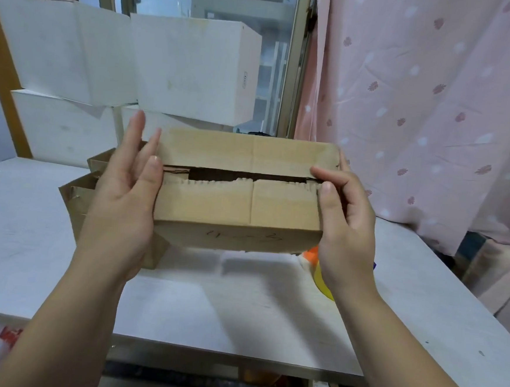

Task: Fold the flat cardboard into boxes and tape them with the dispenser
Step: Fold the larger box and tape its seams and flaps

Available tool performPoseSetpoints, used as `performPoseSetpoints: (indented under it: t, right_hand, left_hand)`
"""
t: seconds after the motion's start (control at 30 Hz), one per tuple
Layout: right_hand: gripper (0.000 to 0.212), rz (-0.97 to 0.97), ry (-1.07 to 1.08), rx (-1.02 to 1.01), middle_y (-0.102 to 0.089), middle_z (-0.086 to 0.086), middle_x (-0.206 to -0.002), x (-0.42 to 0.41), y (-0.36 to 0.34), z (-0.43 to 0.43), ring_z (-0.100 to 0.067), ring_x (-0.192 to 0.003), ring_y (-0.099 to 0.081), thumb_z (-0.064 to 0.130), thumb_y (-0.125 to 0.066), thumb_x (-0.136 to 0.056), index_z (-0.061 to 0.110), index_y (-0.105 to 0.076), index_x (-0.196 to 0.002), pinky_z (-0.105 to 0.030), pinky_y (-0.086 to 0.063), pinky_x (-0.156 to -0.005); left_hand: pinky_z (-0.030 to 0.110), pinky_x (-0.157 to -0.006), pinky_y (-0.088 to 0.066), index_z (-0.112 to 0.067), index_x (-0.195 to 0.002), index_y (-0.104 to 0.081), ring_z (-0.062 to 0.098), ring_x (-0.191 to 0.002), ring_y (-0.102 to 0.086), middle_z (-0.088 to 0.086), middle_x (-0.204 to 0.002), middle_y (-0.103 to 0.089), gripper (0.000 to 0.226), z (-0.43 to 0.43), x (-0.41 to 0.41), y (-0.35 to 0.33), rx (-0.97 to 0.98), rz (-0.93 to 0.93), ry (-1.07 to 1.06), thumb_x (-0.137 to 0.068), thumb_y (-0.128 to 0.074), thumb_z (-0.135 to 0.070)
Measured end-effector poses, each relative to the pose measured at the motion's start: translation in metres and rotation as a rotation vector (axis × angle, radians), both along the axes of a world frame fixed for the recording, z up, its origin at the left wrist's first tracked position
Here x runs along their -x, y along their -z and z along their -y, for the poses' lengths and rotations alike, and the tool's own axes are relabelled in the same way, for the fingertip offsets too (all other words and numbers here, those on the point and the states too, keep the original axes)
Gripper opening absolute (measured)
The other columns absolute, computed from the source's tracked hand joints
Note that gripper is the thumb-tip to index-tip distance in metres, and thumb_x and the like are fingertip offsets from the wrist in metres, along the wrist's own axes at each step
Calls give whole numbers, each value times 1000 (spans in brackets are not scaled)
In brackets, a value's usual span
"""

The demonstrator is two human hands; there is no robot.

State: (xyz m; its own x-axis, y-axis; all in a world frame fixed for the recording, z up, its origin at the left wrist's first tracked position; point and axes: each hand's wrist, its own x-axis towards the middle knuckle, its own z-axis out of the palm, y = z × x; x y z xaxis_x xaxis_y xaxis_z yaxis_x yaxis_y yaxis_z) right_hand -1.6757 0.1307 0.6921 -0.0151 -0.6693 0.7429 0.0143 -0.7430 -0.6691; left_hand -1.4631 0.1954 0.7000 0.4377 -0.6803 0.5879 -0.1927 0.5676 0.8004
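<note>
Left grip flat-fingered, pressing the box at its left end. Right grip curled round the right end, thumb on flap. Box between grips, above bench. Step: closing top flaps, gap showing. Next: shut gap, tape seam.

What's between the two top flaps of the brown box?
A narrow open gap showing the dark inside of the box, with no tape; head view.

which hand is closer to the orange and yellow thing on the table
Right. The right hand grips the right end of the cardboard box, just above the orange and yellow thing; the left hand presses its opposite end.
</note>
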Motion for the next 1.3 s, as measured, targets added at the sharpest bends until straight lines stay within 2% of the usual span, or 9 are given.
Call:
performPoseSetpoints:
  t: [0.17,0.33,0.5,0.7,0.8,0.9,1.0,1.1,1.3]
  right_hand:
    - [21,-137,56,220,-35,16,-147,3,8,-3,-3,-139,-32,24,-49,-93,29,-63,-108,-23,-33,-108]
    - [20,-404,153,541,-27,-4,-152,1,23,-3,-28,-141,-33,16,-48,-96,17,-58,-114,-42,-36,-109]
    - [22,-548,173,772,-14,3,-159,5,60,8,-30,-144,-21,13,-49,-98,11,-53,-119,-41,-29,-114]
    - [23,-672,220,919,-26,-4,-154,8,95,15,-31,-144,-25,6,-47,-97,11,-56,-117,-46,-32,-112]
    - [21,-605,161,752,-17,1,-159,6,106,13,-26,-145,-22,11,-52,-95,12,-51,-117,-43,-30,-114]
    - [45,-337,2,290,-4,-2,-161,-4,113,2,-23,-147,-15,41,-51,-95,25,-36,-134,-40,-24,-116]
    - [63,-82,-64,-179,-21,24,-153,-15,105,-7,2,-142,-21,66,-50,-83,52,-20,-137,-25,-27,-113]
    - [53,68,-191,-424,-40,44,-132,-14,100,1,16,-125,-39,55,-55,-85,57,-28,-129,-7,-38,-98]
    - [79,219,-389,-660,-68,11,-116,-3,94,15,-15,-108,-65,8,-74,-75,37,-38,-138,-36,-54,-88]
  left_hand:
    - [-8,-81,-26,-41,-143,-32,-40,-98,-28,-55,-114,-34,65,7,6,17,-154,106,-194,-83,-34,-66]
    - [21,-67,-36,-51,-97,-48,-16,-81,-52,-28,-89,-58,23,18,26,30,-227,-216,-226,-92,-30,-65]
    - [40,-71,-51,-38,-122,-37,14,-88,-51,-7,-104,-53,50,28,36,49,-310,-505,-144,-84,-42,-71]
    - [59,-73,-52,-41,-122,-37,24,-105,-53,-2,-119,-49,38,30,40,80,-332,-811,24,-89,-57,-46]
    - [58,-83,-51,-37,-125,-36,21,-105,-54,-4,-116,-50,38,34,42,93,-296,-849,7,-92,-55,-36]
    - [46,-87,-53,-39,-126,-32,19,-107,-55,-2,-119,-50,39,37,49,100,-255,-749,-103,-94,-53,-32]
    - [14,-73,-51,-35,-129,-26,11,-107,-51,3,-129,-42,45,40,55,108,-197,-509,-214,-94,-53,-25]
    - [4,-63,-46,-33,-130,-23,7,-106,-48,4,-132,-39,48,39,55,115,-185,-386,-208,-94,-53,-23]
    - [29,-85,-50,-38,-121,-31,15,-111,-52,3,-127,-46,53,30,42,122,-169,-400,14,-76,-59,-31]
